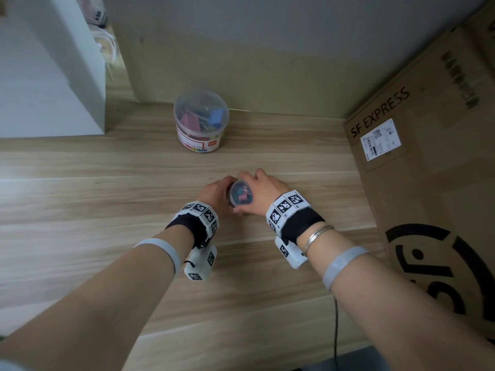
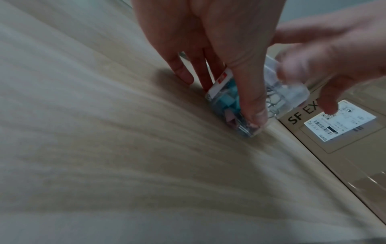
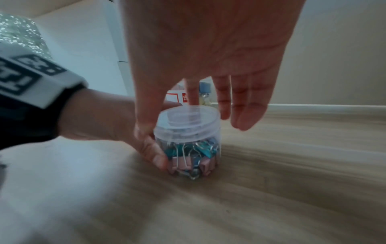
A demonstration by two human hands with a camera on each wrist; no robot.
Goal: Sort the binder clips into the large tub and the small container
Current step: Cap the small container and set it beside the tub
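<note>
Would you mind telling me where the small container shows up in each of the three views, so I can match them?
Head: small container just below centre, between both hands.
Left wrist: right of centre, behind the left hand's thumb.
Right wrist: centre, lid on, under the right hand.
Shared landmark: the wooden tabletop.

small container [image 1: 242, 195]: on the table [image 1: 107, 210], between both hands
large tub [image 1: 201, 121]: behind it, by the wall
cardboard box [image 1: 428, 156]: off to the right
</note>
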